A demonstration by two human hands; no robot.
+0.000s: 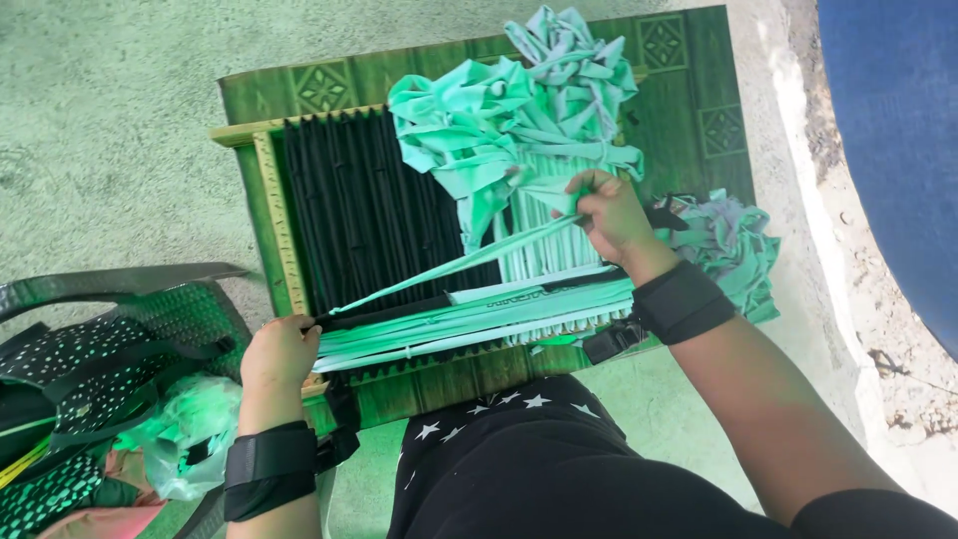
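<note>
The left hand (pixel 279 349) pinched the woven strips at the frame (pixel 274 215) edge; the right hand (pixel 609 215) gripped a taut green strip (pixel 449 268), which might have slipped or snagged.

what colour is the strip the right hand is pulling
Mint green; the strip runs taut from the right hand, seen in the head view.

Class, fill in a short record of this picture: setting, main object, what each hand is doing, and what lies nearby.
Setting: rough floor, seen from above the person's lap
Main object: wooden frame loom strung with black strips and mint-green strips
Left hand: left hand grips one end of a green strip at the frame's edge
Right hand: right hand pulls the strip's other end, stretched across the loom
Nearby: loose pile of green strips; black dotted bag beside the left arm
</note>
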